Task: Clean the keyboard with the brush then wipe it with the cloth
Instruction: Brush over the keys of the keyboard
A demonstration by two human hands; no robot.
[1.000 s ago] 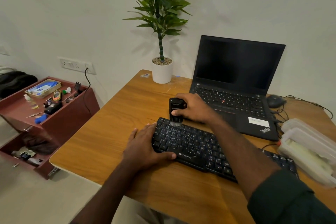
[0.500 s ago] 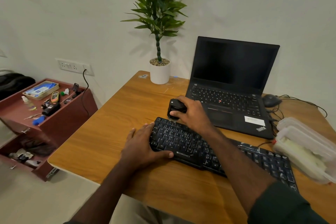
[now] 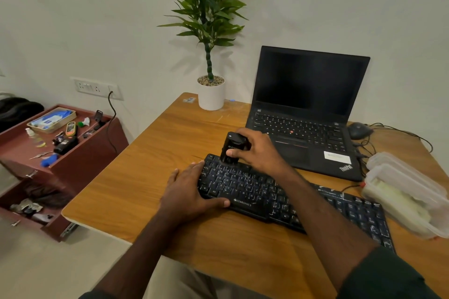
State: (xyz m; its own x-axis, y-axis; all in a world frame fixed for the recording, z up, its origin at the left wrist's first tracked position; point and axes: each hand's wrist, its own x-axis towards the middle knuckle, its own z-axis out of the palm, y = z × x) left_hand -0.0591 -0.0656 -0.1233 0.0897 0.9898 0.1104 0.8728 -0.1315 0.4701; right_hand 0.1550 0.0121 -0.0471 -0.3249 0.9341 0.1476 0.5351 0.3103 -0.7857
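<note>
The right hand (image 3: 257,150) grips the stubby black brush (image 3: 232,149) upright on the far-left corner of the long black keyboard (image 3: 262,195) — its long axis runs rightward, unbrushed keys that way. The left hand (image 3: 187,192) lies flat, fingers straight, steadying the keyboard's left end.

arms: 2, bare forearms | right sleeve (image 3: 388,274): dark green, pushed up; left sleeve: barely visible

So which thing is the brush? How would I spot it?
Find the wooden desk and the black keyboard lying at its front. At the keyboard's top left corner, the right hand grips a short, chunky black brush, standing upright on the keys. It is the only thing held up off the desk; the left hand just steadies the keyboard.
</note>
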